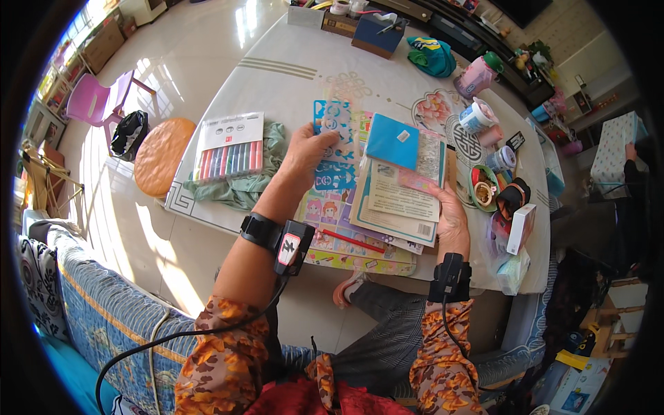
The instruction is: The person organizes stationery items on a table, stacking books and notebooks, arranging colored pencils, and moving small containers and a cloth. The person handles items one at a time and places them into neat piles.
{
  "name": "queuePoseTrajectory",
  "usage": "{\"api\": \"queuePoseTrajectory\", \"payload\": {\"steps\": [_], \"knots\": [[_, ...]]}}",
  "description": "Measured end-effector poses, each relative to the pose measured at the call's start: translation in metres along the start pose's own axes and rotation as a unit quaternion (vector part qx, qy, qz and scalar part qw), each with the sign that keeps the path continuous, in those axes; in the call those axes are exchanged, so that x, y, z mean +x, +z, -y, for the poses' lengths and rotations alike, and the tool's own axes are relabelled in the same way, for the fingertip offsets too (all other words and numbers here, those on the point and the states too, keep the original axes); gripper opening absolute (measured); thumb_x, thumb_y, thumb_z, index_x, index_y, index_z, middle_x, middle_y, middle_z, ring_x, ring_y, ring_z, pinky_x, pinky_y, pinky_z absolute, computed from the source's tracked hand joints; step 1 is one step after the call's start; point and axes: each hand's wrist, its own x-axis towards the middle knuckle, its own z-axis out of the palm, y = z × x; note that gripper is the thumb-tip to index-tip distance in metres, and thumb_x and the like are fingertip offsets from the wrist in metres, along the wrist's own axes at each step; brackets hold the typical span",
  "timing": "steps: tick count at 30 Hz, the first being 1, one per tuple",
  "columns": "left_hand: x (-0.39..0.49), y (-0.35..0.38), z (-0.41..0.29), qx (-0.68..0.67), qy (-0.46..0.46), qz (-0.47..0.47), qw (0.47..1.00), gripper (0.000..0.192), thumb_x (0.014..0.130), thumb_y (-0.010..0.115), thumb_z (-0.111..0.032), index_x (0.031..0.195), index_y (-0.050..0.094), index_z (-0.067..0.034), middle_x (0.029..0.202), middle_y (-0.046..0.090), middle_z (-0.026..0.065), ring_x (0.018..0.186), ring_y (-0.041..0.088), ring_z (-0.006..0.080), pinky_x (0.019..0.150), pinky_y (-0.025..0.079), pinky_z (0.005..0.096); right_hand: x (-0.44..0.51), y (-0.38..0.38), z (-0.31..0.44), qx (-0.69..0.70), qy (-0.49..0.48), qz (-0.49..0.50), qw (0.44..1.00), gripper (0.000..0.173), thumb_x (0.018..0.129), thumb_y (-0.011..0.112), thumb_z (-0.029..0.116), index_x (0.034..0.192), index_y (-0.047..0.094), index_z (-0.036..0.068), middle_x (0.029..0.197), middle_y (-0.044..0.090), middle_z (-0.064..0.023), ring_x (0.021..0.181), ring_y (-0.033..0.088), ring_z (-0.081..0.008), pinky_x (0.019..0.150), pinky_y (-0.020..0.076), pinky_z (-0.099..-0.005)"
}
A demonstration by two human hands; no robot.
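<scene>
My left hand (pixel 306 150) pinches a translucent plastic stencil sheet (pixel 342 116) above the table, beside a blue stencil (pixel 332 176). Around the right edge of a stack of booklets and papers (pixel 399 228), my right hand (pixel 450 210) has its thumb on top; its other fingers are mostly hidden. A blue square pad (pixel 392 141) with a small label lies on the stack. Underneath are sheets with cartoon figures (pixel 329 210), and a red pencil or pen (pixel 353 240) rests on them. To the left, a pack of coloured markers (pixel 231 155) lies on a green cloth (pixel 272 155).
Tubs (pixel 476 116), a green bowl (pixel 483 199), a white box (pixel 521 228) and a pink bottle (pixel 474 78) line the table's right side. A blue box (pixel 378 33) stands at the far edge. A round stool (pixel 165 155) is left; another person's hand (pixel 631 152) shows far right.
</scene>
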Motion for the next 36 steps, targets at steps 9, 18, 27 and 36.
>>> {"api": "queuePoseTrajectory", "payload": {"steps": [9, 18, 27, 36], "knots": [[0.010, 0.021, 0.046, 0.348, 0.242, -0.070, 0.903, 0.047, 0.077, 0.066, -0.014, 0.118, 0.053, 0.006, 0.107, 0.062, 0.0183, 0.083, 0.066, 0.0263, 0.076, 0.053, 0.0363, -0.005, 0.023, -0.004, 0.027, -0.012, 0.043, 0.999, 0.041, 0.091, 0.055, 0.001, 0.132, 0.049, 0.003, 0.120, 0.061, -0.0113, 0.107, 0.061, -0.0232, 0.094, 0.0498, -0.0366], [-0.010, 0.013, 0.008, -0.124, -0.188, 0.192, 0.955, 0.044, 0.082, 0.070, -0.006, 0.123, 0.054, 0.000, 0.109, 0.068, 0.0134, 0.094, 0.069, 0.0244, 0.082, 0.059, 0.0394, -0.017, 0.048, 0.002, 0.041, -0.022, 0.078, 0.996, 0.046, 0.090, 0.057, 0.001, 0.134, 0.045, 0.004, 0.122, 0.059, -0.0109, 0.109, 0.059, -0.0214, 0.096, 0.0476, -0.0348], [-0.018, 0.011, 0.015, -0.073, -0.182, 0.159, 0.968, 0.044, 0.080, 0.071, -0.004, 0.121, 0.057, 0.000, 0.110, 0.068, 0.0139, 0.094, 0.069, 0.0255, 0.084, 0.059, 0.0410, -0.021, 0.071, 0.003, -0.050, -0.048, 0.101, 0.992, 0.046, 0.091, 0.060, 0.007, 0.134, 0.044, 0.003, 0.120, 0.059, -0.0094, 0.108, 0.058, -0.0192, 0.095, 0.0474, -0.0335], [-0.024, 0.002, 0.002, -0.136, -0.138, 0.171, 0.966, 0.039, 0.083, 0.070, -0.004, 0.119, 0.058, 0.001, 0.108, 0.068, 0.0142, 0.092, 0.070, 0.0263, 0.082, 0.060, 0.0418, -0.030, 0.072, 0.012, -0.046, -0.012, 0.085, 0.995, 0.043, 0.098, 0.056, 0.032, 0.130, 0.051, 0.004, 0.119, 0.060, -0.0054, 0.105, 0.058, -0.0122, 0.089, 0.0491, -0.0272]]}}
